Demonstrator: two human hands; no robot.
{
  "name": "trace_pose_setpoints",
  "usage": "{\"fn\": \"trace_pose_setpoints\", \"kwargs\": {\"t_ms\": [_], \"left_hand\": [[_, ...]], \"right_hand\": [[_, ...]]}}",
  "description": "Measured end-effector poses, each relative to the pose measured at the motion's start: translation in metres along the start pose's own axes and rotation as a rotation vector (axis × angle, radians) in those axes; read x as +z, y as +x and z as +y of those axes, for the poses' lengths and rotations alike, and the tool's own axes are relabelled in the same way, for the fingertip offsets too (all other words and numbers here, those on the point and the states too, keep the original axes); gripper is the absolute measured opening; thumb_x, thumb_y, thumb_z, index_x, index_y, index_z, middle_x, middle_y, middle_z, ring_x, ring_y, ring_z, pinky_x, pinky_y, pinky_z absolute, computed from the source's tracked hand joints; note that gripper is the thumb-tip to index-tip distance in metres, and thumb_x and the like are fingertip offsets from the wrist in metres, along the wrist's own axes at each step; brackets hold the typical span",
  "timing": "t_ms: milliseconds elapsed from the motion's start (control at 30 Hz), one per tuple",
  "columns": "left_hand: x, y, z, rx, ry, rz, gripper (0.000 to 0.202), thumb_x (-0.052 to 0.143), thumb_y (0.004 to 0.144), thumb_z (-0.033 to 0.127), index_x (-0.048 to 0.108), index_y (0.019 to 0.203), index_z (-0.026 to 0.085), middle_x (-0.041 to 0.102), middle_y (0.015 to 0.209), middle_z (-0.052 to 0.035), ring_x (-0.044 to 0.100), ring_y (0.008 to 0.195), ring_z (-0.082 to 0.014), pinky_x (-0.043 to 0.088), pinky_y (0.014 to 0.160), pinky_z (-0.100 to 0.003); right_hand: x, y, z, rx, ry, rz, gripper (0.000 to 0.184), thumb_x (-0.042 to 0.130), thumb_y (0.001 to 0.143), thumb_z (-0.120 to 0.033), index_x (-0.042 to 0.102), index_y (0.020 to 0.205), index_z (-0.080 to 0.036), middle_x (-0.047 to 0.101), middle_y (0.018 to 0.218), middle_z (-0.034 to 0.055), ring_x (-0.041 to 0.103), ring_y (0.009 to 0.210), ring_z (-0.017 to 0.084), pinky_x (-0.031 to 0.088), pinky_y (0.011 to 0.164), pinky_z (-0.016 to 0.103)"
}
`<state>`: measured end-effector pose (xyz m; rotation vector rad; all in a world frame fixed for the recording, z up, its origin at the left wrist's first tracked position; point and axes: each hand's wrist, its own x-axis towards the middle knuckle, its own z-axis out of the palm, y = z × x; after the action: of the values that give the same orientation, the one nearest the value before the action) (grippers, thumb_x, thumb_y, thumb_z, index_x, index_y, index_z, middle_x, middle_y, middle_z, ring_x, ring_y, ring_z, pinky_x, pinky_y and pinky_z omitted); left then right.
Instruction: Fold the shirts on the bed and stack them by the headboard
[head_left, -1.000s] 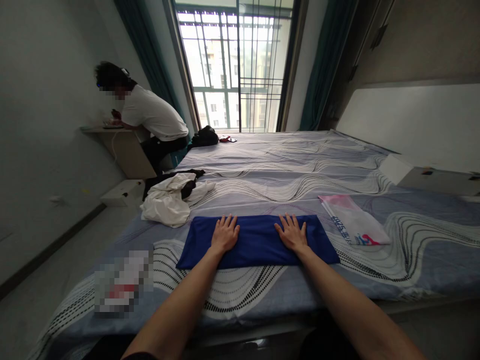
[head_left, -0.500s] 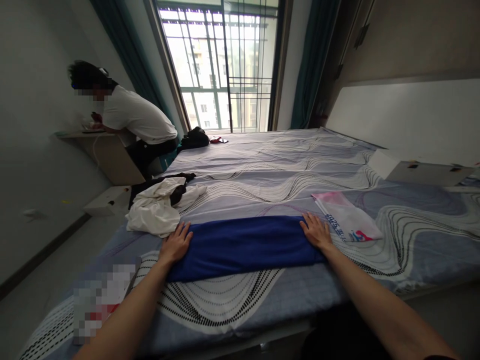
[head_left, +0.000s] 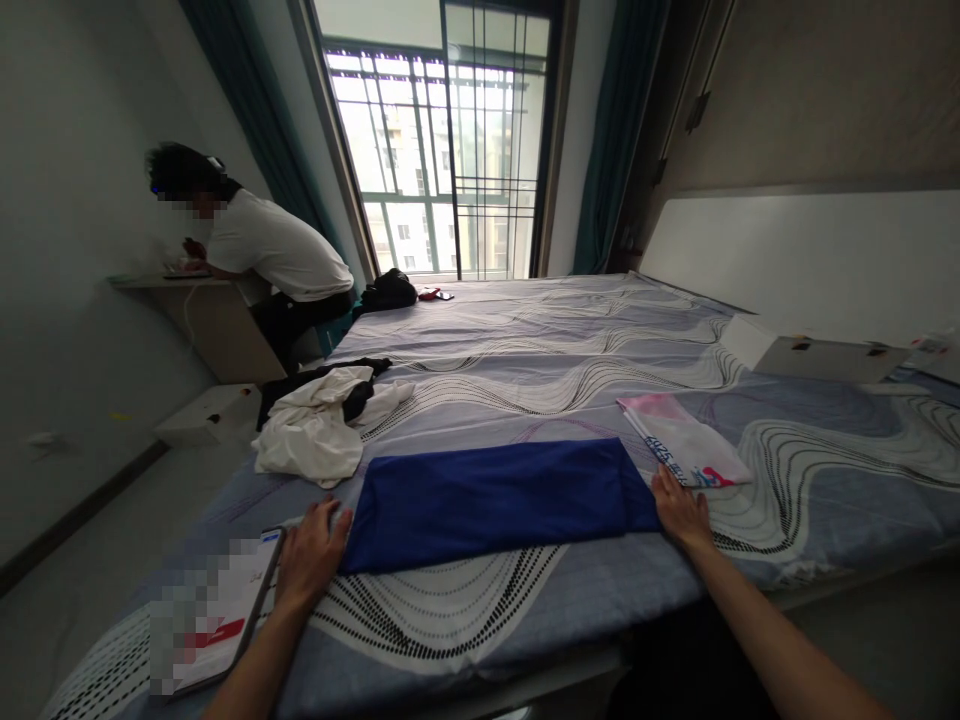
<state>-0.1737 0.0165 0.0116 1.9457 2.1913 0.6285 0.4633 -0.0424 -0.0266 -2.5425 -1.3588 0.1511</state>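
Observation:
A dark blue piece of fabric [head_left: 487, 505], folded into a long strip, lies flat across the bed in front of me. At its left end rests my left hand [head_left: 311, 555], open, fingers stretched forward and holding nothing. My right hand [head_left: 681, 508] is at the opposite end, next to a narrow flap of the fabric; its fingers are extended and it too is open. Just beyond the right hand lies a white and pink printed bag [head_left: 686, 440]. Left of my left hand is a flat white tablet-like item [head_left: 225, 610], partly blurred out.
A crumpled white cloth [head_left: 311, 425] and dark clothing lie at the bed's left edge. White boxes stand on the floor [head_left: 210, 415] and on the bed [head_left: 817, 350]. A person [head_left: 277, 245] in a white shirt leans over a small desk [head_left: 172, 285] at the left.
Both hands have slid outward off the top of the blue fabric and nearer to me, left hand leftward and right hand rightward. The camera has tilted up slightly.

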Motion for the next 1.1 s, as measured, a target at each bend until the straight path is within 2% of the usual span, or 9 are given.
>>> {"fn": "trace_pose_setpoints", "kwargs": {"t_ms": [100,200,300,400,533,667,800,967,1100], "left_hand": [[-0.001,-0.026,0.002,-0.004,-0.05,0.039,0.061,0.036,0.089,0.064,0.058,0.121,0.017,0.05,0.152,-0.0141,0.034,0.147,-0.0311,0.024,0.121,-0.053],[-0.003,-0.039,0.006,0.033,-0.026,0.076,0.042,0.042,0.086,0.059,0.063,0.088,0.022,0.051,0.151,-0.0122,0.037,0.145,-0.0315,0.026,0.121,-0.052],[-0.004,-0.041,0.009,0.091,0.013,0.111,0.036,0.044,0.084,0.053,0.056,0.064,0.024,0.055,0.147,-0.0111,0.04,0.143,-0.0332,0.028,0.119,-0.051],[-0.006,-0.041,0.009,0.123,-0.03,0.161,0.036,0.044,0.083,0.049,0.05,0.057,0.025,0.062,0.138,-0.0119,0.046,0.139,-0.0321,0.032,0.118,-0.047],[-0.01,-0.044,0.007,0.032,-0.133,0.208,0.031,0.043,0.082,0.044,0.054,0.06,0.025,0.069,0.129,-0.0111,0.057,0.127,-0.0293,0.041,0.111,-0.041],[-0.016,-0.044,0.007,-0.117,-0.181,0.216,0.038,0.041,0.085,0.044,0.07,0.091,0.021,0.073,0.118,-0.0106,0.064,0.117,-0.0297,0.046,0.105,-0.042],[-0.021,-0.043,0.01,-0.181,-0.162,0.198,0.044,0.04,0.088,0.045,0.073,0.105,0.02,0.075,0.109,-0.0094,0.066,0.111,-0.0304,0.048,0.1,-0.043],[-0.026,-0.043,0.015,-0.2,-0.106,0.164,0.054,0.034,0.091,0.048,0.073,0.108,0.016,0.074,0.11,-0.0143,0.067,0.107,-0.033,0.049,0.097,-0.045],[-0.026,-0.041,0.015,-0.217,-0.066,0.137,0.057,0.032,0.09,0.05,0.072,0.11,0.015,0.073,0.114,-0.0154,0.067,0.107,-0.034,0.05,0.096,-0.046]], "right_hand": [[0.005,-0.037,-0.001,0.066,0.108,0.039,0.067,0.007,0.102,-0.044,0.024,0.16,-0.015,0.031,0.163,0.0117,0.026,0.15,0.03,0.018,0.119,0.06],[0.011,-0.089,-0.039,0.044,0.069,0.193,0.073,0.016,0.101,-0.045,0.025,0.157,0.001,0.028,0.161,0.024,0.019,0.151,0.039,0.02,0.117,0.062],[0.014,-0.15,-0.114,-0.317,0.015,0.228,0.073,0.027,0.099,-0.044,0.024,0.158,0.0,0.016,0.166,0.0194,0.005,0.154,0.037,0.009,0.12,0.062],[0.013,-0.2,-0.199,-0.765,0.073,0.013,0.074,0.039,0.096,-0.044,0.022,0.16,-0.009,0.012,0.167,0.0117,0.001,0.155,0.032,-0.003,0.122,0.059],[0.018,-0.234,-0.296,-1.011,0.225,-0.192,0.077,0.045,0.094,-0.04,0.023,0.159,-0.005,0.016,0.166,0.0168,0.006,0.155,0.033,-0.003,0.123,0.058],[0.037,-0.244,-0.365,-0.999,0.296,-0.248,0.082,0.051,0.091,-0.039,0.025,0.155,0.005,0.015,0.163,0.0268,0.009,0.153,0.039,0.012,0.123,0.059],[0.051,-0.245,-0.4,-0.926,0.268,-0.245,0.08,0.055,0.088,-0.027,0.026,0.153,0.008,0.021,0.158,0.0337,0.018,0.151,0.043,0.025,0.117,0.064],[0.027,-0.221,-0.403,-0.745,0.451,-0.33,0.047,0.048,0.085,-0.007,0.06,0.13,-0.003,0.06,0.136,0.0265,0.054,0.131,0.035,0.044,0.105,0.05],[-0.01,-0.171,-0.387,-0.404,1.117,-0.401,0.017,0.056,0.083,-0.021,0.072,0.084,-0.016,0.077,0.088,0.0087,0.07,0.094,0.029,0.052,0.085,0.037]]}}
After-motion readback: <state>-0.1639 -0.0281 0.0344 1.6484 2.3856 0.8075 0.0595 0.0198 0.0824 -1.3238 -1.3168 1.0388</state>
